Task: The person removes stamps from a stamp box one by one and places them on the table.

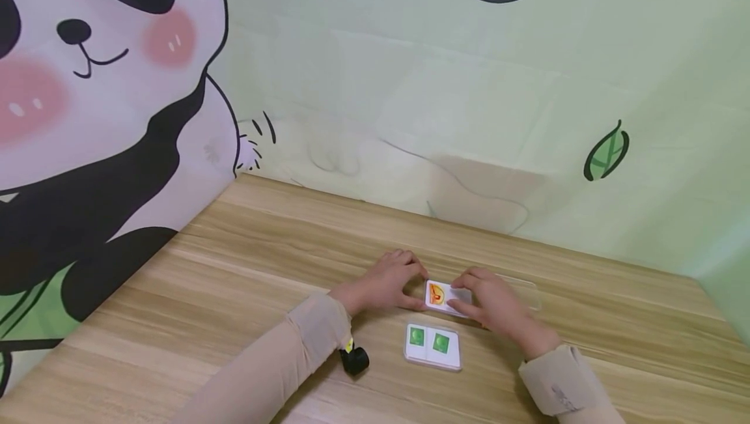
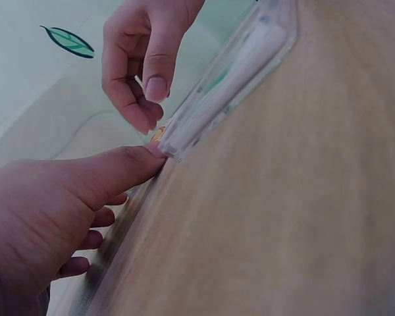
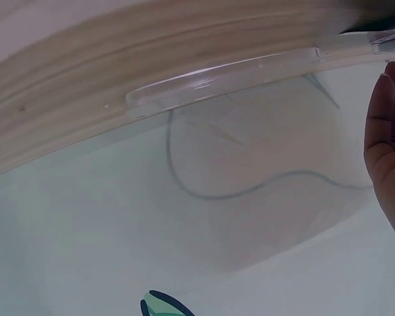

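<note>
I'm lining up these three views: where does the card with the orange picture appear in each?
Head: lower half, right of centre; the orange-pictured card lies between the left hand and right hand.
Left wrist: only an orange sliver, left of centre, by the left thumb's tip.
Right wrist: no orange picture shows.
Shared landmark: the right hand, top in left wrist view, right edge in right wrist view.

White card with an orange picture point(image 1: 441, 296) is partly covered by the bare right hand point(image 1: 495, 303); big black-and-white printed panda point(image 1: 111, 95) gets chopped by head view's left edge.
</note>
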Tool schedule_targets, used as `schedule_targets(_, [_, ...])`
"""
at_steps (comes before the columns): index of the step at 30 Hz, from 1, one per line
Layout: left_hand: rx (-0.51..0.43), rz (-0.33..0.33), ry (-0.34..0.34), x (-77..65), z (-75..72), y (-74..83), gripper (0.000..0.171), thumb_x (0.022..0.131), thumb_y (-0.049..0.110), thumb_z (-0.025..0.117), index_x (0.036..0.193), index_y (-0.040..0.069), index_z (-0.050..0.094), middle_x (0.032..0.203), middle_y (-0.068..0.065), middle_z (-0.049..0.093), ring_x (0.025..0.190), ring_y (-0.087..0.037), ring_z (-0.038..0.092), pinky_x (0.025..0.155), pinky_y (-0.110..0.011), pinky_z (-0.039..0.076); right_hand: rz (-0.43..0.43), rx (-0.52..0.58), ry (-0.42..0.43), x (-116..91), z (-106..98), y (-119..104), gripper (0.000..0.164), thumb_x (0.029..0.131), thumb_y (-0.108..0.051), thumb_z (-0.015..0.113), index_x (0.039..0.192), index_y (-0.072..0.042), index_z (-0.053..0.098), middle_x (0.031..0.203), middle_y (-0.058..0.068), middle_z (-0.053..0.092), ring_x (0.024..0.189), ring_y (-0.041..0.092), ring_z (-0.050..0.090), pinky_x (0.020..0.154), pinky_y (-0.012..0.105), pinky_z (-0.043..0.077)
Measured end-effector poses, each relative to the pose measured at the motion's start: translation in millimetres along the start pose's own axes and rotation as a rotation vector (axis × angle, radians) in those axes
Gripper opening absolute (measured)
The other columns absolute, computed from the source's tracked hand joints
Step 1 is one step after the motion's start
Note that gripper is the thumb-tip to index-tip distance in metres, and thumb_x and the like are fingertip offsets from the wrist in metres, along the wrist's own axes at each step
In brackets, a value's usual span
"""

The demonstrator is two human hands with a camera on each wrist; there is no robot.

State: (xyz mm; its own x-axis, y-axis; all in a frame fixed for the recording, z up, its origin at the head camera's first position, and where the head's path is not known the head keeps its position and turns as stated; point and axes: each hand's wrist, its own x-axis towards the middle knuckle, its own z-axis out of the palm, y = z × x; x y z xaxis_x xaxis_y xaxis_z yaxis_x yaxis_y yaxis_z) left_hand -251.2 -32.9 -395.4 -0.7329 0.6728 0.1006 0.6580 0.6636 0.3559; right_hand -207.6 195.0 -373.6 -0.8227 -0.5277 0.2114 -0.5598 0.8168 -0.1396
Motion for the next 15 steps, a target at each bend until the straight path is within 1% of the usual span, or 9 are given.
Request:
schedule_targets(6, [0.002,-0.005,0.005,-0.1,1.5,-0.7,0.055,0.083,0.050,0.069,0.126,0.017,0.059,0.123,0.001,0.052,0.120,-0.016,0.044,0.109,-0.035,0.033,-0.002,-0.017,0.005,3.5,2.2,-1.8,0.027,0.085,-0.029,0.071,0.099,-0.006,0.069,0.098,0.005,0.065,0.093,0.022,0.063,0.087,0.041,0.052])
schedule_targets(15, [0.003,0.014,0.020,-1.1,0.2,-0.6,0.054,0.083,0.049,0.070,0.125,0.017,0.060,0.124,0.000,0.053,0.120,-0.017,0.045,0.109,-0.036,0.034,-0.013,-0.034,0.027,7.3,3.0,-4.6,0.029,0.083,-0.028,0.073,0.099,-0.004,0.069,0.097,0.005,0.064,0.091,0.021,0.061,0.086,0.041,0.051])
